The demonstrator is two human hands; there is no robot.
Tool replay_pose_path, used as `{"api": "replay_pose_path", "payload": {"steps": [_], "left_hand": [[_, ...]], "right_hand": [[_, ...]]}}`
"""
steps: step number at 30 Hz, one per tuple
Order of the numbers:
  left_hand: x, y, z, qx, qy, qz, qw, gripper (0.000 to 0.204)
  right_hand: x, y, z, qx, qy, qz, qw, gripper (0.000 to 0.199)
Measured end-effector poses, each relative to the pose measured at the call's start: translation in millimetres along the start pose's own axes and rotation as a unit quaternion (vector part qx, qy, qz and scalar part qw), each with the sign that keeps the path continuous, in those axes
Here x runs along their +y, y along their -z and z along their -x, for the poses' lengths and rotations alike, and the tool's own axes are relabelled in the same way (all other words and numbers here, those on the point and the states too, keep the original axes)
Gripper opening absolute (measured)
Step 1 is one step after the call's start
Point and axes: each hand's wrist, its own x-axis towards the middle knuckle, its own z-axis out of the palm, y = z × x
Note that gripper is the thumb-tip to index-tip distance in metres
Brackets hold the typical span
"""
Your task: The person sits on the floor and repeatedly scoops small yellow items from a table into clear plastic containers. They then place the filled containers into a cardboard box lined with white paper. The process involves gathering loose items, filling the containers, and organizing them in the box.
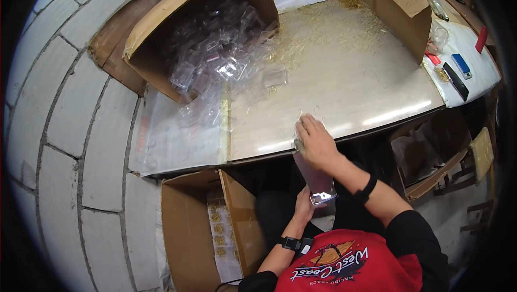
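Clear plastic case (322, 196) gripped in left hand (304, 206), right hand (316, 142) flat, open on table edge (377, 122)

clear plastic case (322, 197), open, below table edge

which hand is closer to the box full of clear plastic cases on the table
Right. The right hand rests at the table's near edge, right of and below the tipped box. The left hand is lower, off the table, holding a clear case.
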Motion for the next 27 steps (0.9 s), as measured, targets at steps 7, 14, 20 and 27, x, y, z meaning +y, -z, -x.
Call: {"api": "replay_pose_path", "payload": {"steps": [7,14,20,27], "left_hand": [[8,11,1,-0.036,0.084,0.007,0.996,0.050],[-10,20,-8,-0.045,0.036,0.021,0.998,0.050],[-7,12,-5,-0.044,0.027,0.006,0.999,0.050],[-13,15,0,-0.027,0.030,0.029,0.999,0.045]], "right_hand": [[-15,64,34,-0.018,0.018,-0.092,0.995,0.034],[7,86,63,0.037,-0.071,-0.165,0.983,0.027],[24,63,37,-0.009,-0.065,-0.148,0.987,0.039],[-2,45,118,-0.072,0.072,-0.169,0.980,0.044]]}}
